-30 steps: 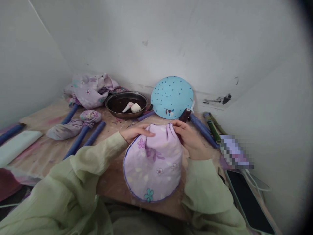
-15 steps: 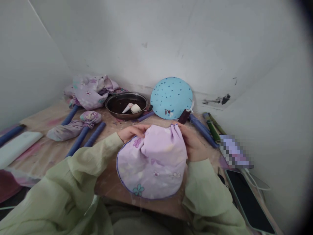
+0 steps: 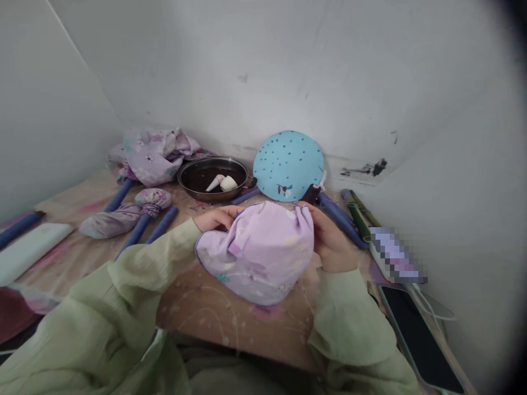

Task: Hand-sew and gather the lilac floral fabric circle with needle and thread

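Cloth (image 3: 267, 241), one floral piece, hangs over the table (image 3: 197, 304) between two hands, left hand (image 3: 214, 218) gripping its edge, right hand (image 3: 332, 241) pinching its gathered top; behind, one pan (image 3: 206, 196) holds two pale objects (image 3: 228, 183) beside one blue disc (image 3: 288, 162)

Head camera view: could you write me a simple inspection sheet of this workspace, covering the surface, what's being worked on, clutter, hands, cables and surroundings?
Surface: brown table with pink stains.
Thing in hand: lilac floral cloth with a blue edge, gathered into folds near its far right corner.
Clutter: pan with two pale items inside, dotted blue disc, floral bundle, blue rods, bamboo pieces, phone.
Hands: left hand holds the cloth's left side; right hand holds its right side, some fingers hidden.
Cables: a pale cable loops beside the phone.
Surroundings: pale wall with a dark smudge; other people, nothing seen.
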`<state>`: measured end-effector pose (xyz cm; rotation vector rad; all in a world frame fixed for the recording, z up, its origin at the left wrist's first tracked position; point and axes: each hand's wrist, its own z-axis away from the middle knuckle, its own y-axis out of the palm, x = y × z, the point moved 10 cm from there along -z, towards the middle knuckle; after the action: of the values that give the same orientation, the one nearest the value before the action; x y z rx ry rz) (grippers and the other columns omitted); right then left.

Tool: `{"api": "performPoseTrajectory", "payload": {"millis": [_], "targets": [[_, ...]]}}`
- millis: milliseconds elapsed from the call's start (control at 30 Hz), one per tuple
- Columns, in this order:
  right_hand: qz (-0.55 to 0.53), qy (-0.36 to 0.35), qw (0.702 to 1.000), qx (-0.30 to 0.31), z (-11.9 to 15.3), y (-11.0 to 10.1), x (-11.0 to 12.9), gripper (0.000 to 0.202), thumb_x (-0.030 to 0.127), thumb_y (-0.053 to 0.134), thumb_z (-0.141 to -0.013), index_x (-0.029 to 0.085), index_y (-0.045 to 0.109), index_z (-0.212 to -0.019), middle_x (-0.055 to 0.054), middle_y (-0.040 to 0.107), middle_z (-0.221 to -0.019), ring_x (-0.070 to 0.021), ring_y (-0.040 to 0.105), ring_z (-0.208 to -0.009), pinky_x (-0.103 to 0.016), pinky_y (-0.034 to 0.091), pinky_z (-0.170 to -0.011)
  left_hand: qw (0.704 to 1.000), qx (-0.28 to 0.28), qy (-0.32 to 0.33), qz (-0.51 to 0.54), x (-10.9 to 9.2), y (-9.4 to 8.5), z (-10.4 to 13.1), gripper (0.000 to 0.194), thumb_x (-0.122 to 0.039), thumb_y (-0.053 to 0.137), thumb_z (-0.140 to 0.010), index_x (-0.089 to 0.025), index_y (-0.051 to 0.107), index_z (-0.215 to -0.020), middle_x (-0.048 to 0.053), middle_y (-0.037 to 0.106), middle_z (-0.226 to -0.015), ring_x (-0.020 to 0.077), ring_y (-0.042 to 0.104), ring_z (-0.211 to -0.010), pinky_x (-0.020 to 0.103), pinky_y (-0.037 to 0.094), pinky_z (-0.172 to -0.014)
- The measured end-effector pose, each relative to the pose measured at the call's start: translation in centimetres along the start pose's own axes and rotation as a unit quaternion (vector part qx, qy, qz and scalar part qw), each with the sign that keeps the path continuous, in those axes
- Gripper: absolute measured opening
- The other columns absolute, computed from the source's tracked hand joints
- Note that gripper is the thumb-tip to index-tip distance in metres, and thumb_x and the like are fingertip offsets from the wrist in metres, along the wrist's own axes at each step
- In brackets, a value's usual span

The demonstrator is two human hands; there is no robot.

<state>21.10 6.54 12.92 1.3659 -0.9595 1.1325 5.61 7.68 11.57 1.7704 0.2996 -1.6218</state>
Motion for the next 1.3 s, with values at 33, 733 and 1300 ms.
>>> {"api": "performPoseTrajectory", "payload": {"millis": [33,733,1300], "targets": [[-0.006,0.007,1.0,0.007,0.5,0.5,0.1,0.021,0.041,0.067,-0.064,0.023,0.058,-0.071,0.002,0.056,-0.064,-0.0137,0.051,-0.056,-0.027,0.042,-0.055,1.0,0.018,-0.005,0.007,-0.1,0.5,0.3,0.025,-0.02,0.067,-0.049,-0.012,0.07,-0.073,0.0,0.068,-0.062,0.0166,0.064,-0.064,0.023,0.048,-0.061],[0.352,-0.159,0.923,0.012,4.1,2.7,5.2,0.002,0.022,0.059,-0.075,0.02,0.061,-0.074,0.001,0.061,-0.069,-0.0129,0.054,-0.062,-0.025,0.039,-0.056,0.957,0.032,0.098,-0.271,-3.9,6.9,-2.0,0.015,-0.02,0.068,-0.07,-0.013,0.057,-0.078,-0.003,0.054,-0.071,0.0073,0.049,-0.065,0.019,0.039,-0.06],[0.364,-0.257,0.893,-0.063,8.1,4.0,8.3,0.012,0.013,0.058,-0.077,0.024,0.059,-0.079,0.0,0.064,-0.074,-0.0168,0.06,-0.073,-0.028,0.046,-0.063,0.906,-0.072,0.241,-0.341,-7.8,9.2,1.3,0.013,-0.023,0.066,-0.078,-0.016,0.064,-0.088,0.002,0.066,-0.081,0.0112,0.058,-0.072,0.021,0.046,-0.066]]}}
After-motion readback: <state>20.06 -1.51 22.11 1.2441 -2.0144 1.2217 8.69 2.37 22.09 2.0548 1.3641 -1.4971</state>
